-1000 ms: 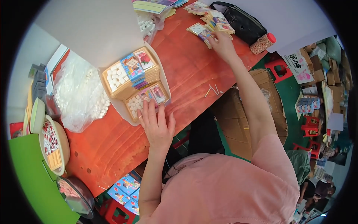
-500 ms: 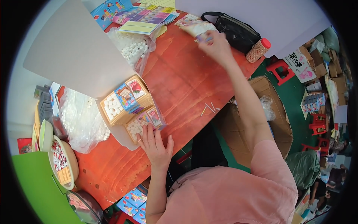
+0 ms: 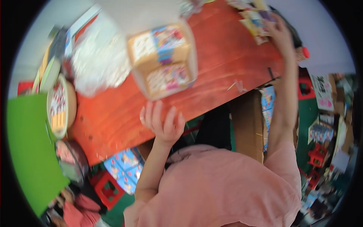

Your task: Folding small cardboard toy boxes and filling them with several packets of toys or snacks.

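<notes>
White and open, a box (image 3: pixel 194 56) on the red table (image 3: pixel 219 68) holds two stacks of packs (image 3: pixel 169 76); left, a bowl (image 3: pixel 72 103) holds small wrapped pieces (image 3: pixel 57 99). The left hand (image 3: pixel 165 126) has fingers loosely spread beside the box's near edge. Far right, blur obscures whether the right hand (image 3: pixel 281 34) pinches the packets (image 3: pixel 252 23); I cannot tell.

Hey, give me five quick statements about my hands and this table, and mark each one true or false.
1. The right hand is at the pile of packets. True.
2. The left hand lies on the plastic bag. False: the left hand is just in front of the open white box.
3. The box holds stacked packages. True.
4. The tabletop is green. False: the tabletop is reddish orange.
5. The red-lidded container is beside the left hand. False: the red-lidded container is near the right wrist.
</notes>
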A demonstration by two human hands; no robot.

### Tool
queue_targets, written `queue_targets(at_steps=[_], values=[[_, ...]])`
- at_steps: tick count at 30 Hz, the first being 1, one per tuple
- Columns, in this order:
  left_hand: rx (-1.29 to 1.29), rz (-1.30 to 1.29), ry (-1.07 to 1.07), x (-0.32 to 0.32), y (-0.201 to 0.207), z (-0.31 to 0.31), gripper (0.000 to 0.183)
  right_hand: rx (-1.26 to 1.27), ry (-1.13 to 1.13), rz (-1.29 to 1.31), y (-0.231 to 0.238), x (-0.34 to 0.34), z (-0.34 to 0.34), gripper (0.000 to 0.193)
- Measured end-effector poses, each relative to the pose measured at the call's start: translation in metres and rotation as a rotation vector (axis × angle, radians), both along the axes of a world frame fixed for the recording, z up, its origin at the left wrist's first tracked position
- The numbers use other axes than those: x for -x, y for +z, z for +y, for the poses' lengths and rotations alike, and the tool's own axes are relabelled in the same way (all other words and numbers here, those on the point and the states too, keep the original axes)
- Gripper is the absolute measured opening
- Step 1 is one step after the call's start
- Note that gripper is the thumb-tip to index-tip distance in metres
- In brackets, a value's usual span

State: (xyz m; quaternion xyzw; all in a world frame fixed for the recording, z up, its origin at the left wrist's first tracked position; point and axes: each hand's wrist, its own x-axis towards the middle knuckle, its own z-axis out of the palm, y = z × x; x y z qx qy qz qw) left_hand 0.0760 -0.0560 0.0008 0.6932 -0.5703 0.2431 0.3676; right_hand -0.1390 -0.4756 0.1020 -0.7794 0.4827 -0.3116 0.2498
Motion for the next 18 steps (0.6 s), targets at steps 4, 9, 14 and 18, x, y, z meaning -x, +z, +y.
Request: queue_targets(at_steps=[4, 9, 14, 18], values=[[0.234, 0.218, 0.149, -0.016, 0.011, -0.013, 0.057, -0.093, 0.539, -0.098, 0.088, -0.005, 0.101, 0.053], [0.139, 0.716, 0.071, -0.033, 0.015, -0.023, 0.042, 0.152, 1.090, 0.618, 0.145, -0.102, 0.189, 0.057], [0.152, 0.709, 0.088, -0.034, 0.010, -0.015, 0.035, 0.289, 1.071, 0.946, 0.094, -0.177, 0.218, 0.048], [0.146, 0.683, 0.046, -0.035, 0.009, -0.015, 0.036, 0.290, 1.077, 0.866, 0.052, -0.191, 0.219, 0.048]])
